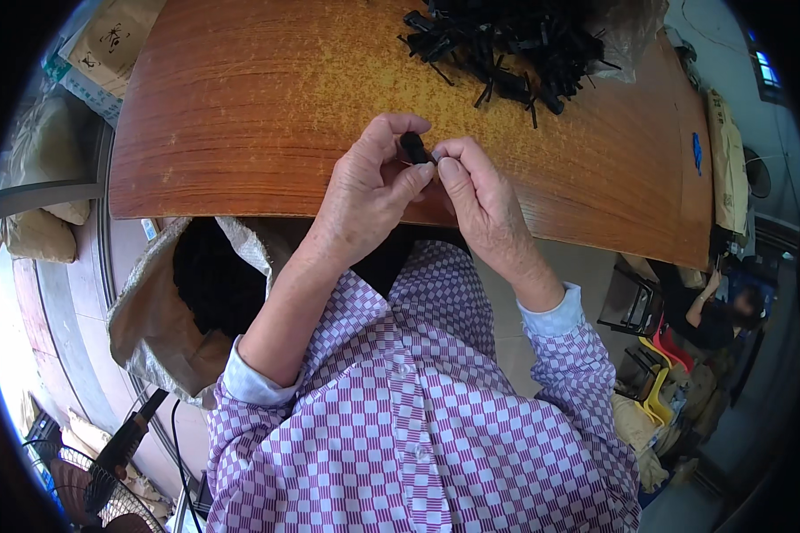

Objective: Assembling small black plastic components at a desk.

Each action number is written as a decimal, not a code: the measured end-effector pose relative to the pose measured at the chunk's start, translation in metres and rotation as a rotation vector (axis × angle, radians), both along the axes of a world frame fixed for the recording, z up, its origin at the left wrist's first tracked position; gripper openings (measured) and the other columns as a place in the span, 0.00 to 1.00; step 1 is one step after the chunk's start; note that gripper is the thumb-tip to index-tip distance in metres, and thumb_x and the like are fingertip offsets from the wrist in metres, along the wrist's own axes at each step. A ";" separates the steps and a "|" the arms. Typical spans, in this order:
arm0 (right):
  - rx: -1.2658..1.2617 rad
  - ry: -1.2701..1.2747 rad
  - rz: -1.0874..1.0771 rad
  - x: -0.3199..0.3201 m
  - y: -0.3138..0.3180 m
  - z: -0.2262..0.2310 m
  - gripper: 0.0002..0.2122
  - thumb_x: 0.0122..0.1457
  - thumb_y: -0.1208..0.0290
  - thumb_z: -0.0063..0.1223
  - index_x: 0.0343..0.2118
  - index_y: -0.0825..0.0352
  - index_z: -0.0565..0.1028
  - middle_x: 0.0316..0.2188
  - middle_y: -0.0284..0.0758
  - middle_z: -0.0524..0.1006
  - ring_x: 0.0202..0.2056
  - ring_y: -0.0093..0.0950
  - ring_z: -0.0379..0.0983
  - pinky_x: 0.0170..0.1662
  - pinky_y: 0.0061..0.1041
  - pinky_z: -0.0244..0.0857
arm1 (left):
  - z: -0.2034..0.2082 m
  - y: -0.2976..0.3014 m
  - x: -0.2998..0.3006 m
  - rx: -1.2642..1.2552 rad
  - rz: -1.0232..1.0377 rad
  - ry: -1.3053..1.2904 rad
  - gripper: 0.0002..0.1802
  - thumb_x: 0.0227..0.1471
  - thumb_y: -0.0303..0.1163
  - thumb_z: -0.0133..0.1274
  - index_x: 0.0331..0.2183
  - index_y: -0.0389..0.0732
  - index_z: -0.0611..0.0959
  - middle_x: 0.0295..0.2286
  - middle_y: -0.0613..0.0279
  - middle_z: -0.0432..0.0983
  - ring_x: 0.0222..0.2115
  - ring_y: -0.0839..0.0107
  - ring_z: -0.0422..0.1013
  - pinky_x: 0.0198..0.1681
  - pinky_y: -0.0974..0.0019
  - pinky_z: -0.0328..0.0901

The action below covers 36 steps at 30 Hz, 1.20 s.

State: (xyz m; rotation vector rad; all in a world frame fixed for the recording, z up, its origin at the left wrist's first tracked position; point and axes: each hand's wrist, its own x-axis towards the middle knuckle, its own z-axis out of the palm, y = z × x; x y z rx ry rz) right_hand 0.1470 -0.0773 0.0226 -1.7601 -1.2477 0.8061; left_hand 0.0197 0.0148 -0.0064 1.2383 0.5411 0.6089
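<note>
Steadying advisable: left hand point(363, 192) is pinching black piece point(412, 147), upper-centre frame; right hand point(489, 204) is sitting adjacent, fingertips bunched, hold unclear.

Black characters point(113, 37) on a brown sack point(126, 55)

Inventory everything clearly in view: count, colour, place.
Table: one, brown, in front
Held part: one, black, upper centre
Piled parts: many, black, table's far side
Plastic bag: one, clear, beside pile
Small strip: one, blue, table's right
Open sack: one, whitish, left, black contents
Bags: several, mostly brown, far left
Fan: one, dark, lower left
Chairs: two, red and yellow, right
Co-worker: one, dark clothing, far right
Left hand: one, bare, on part
Right hand: one, bare, on part
</note>
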 end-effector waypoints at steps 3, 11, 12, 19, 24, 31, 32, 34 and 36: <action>0.022 -0.004 0.007 -0.002 0.000 -0.001 0.08 0.67 0.68 0.40 0.40 0.67 0.68 0.22 0.27 0.65 0.23 0.15 0.60 0.25 0.17 0.56 | 0.000 0.002 -0.002 0.034 -0.022 0.018 0.14 0.54 0.19 0.51 0.43 0.38 0.71 0.28 0.67 0.71 0.28 0.82 0.69 0.32 0.75 0.67; -0.011 -0.072 0.039 0.002 -0.002 0.001 0.08 0.66 0.70 0.41 0.39 0.69 0.69 0.21 0.32 0.67 0.23 0.20 0.65 0.26 0.20 0.59 | 0.004 -0.003 0.002 0.253 0.018 0.145 0.15 0.49 0.18 0.53 0.40 0.38 0.71 0.29 0.59 0.74 0.28 0.71 0.72 0.33 0.69 0.68; -0.001 -0.077 0.035 0.003 -0.003 -0.001 0.08 0.66 0.71 0.41 0.39 0.69 0.69 0.22 0.35 0.70 0.25 0.23 0.68 0.28 0.22 0.61 | 0.007 -0.004 0.003 0.341 0.030 0.206 0.15 0.48 0.18 0.53 0.40 0.38 0.71 0.30 0.55 0.75 0.29 0.65 0.74 0.33 0.65 0.68; 0.204 -0.071 -0.097 0.002 0.002 -0.017 0.05 0.63 0.73 0.44 0.37 0.69 0.69 0.22 0.46 0.74 0.25 0.41 0.75 0.26 0.33 0.64 | 0.009 -0.017 0.022 0.649 0.210 0.351 0.15 0.46 0.19 0.52 0.39 0.39 0.72 0.33 0.48 0.75 0.33 0.50 0.74 0.34 0.56 0.69; 0.187 0.034 -0.143 0.007 -0.005 -0.018 0.06 0.63 0.72 0.45 0.38 0.69 0.69 0.23 0.42 0.75 0.23 0.34 0.74 0.25 0.31 0.63 | 0.010 -0.017 0.029 0.710 0.165 0.340 0.14 0.49 0.20 0.50 0.40 0.39 0.72 0.32 0.53 0.75 0.29 0.57 0.75 0.29 0.59 0.69; 0.118 0.468 -0.151 0.033 -0.015 -0.023 0.09 0.64 0.67 0.46 0.42 0.68 0.70 0.26 0.28 0.73 0.20 0.12 0.64 0.21 0.12 0.57 | 0.022 -0.004 0.029 -0.389 0.071 -0.134 0.12 0.57 0.24 0.45 0.44 0.40 0.73 0.32 0.62 0.74 0.26 0.76 0.70 0.29 0.73 0.65; 0.120 0.470 -0.156 0.035 -0.015 -0.020 0.09 0.64 0.67 0.46 0.42 0.68 0.70 0.26 0.28 0.73 0.20 0.12 0.64 0.21 0.12 0.57 | 0.021 -0.004 0.029 -0.491 0.049 -0.161 0.15 0.57 0.25 0.45 0.47 0.41 0.73 0.32 0.63 0.74 0.26 0.76 0.70 0.30 0.74 0.65; 0.208 0.466 -0.110 0.039 -0.016 -0.017 0.08 0.63 0.69 0.49 0.41 0.68 0.71 0.27 0.27 0.73 0.20 0.12 0.64 0.21 0.10 0.57 | 0.016 -0.004 0.028 -0.594 0.023 -0.186 0.17 0.58 0.26 0.44 0.50 0.42 0.72 0.31 0.63 0.74 0.26 0.76 0.71 0.31 0.74 0.65; 0.227 0.527 -0.107 0.043 -0.013 -0.019 0.08 0.62 0.69 0.50 0.41 0.67 0.72 0.27 0.26 0.73 0.19 0.11 0.63 0.20 0.09 0.55 | 0.013 -0.008 0.028 -0.534 -0.044 -0.152 0.21 0.59 0.27 0.45 0.54 0.42 0.70 0.31 0.64 0.74 0.27 0.77 0.71 0.29 0.76 0.64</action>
